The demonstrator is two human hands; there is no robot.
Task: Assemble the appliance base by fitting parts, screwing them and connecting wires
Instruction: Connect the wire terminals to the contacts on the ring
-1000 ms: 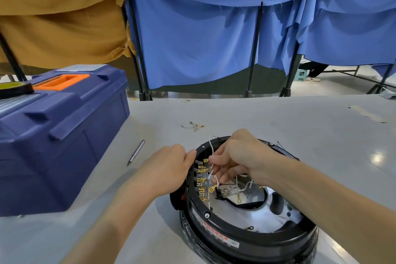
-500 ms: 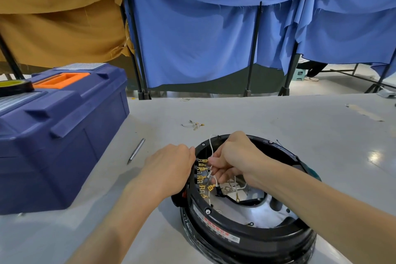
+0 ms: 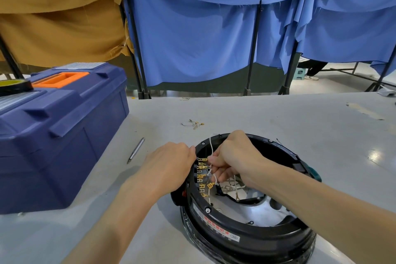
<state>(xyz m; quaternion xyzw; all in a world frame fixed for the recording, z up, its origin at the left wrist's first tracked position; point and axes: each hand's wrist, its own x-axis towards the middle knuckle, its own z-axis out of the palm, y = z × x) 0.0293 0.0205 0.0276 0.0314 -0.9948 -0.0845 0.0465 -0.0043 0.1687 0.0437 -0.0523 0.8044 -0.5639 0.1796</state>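
A round black appliance base (image 3: 252, 240) lies on the grey table, open side up, with a silver plate inside. A row of brass terminals (image 3: 201, 174) lines its left inner wall. My left hand (image 3: 169, 167) grips the base's left rim from outside, fingers curled over the edge. Inside the ring, my right hand (image 3: 233, 161) pinches a thin white wire (image 3: 211, 148) at the terminals. More white wires with brass connectors (image 3: 211, 185) hang below my fingers.
A big blue toolbox (image 3: 55, 135) with an orange handle stands at the left, a tape roll (image 3: 12, 85) on its lid. A metal pen-like tool (image 3: 136, 150) and a small loose wire bundle (image 3: 194, 123) lie on the table beyond the base. Blue and tan curtains hang behind.
My right hand has shifted slightly toward the upper terminals with the white wire. My left hand keeps its grip on the rim.
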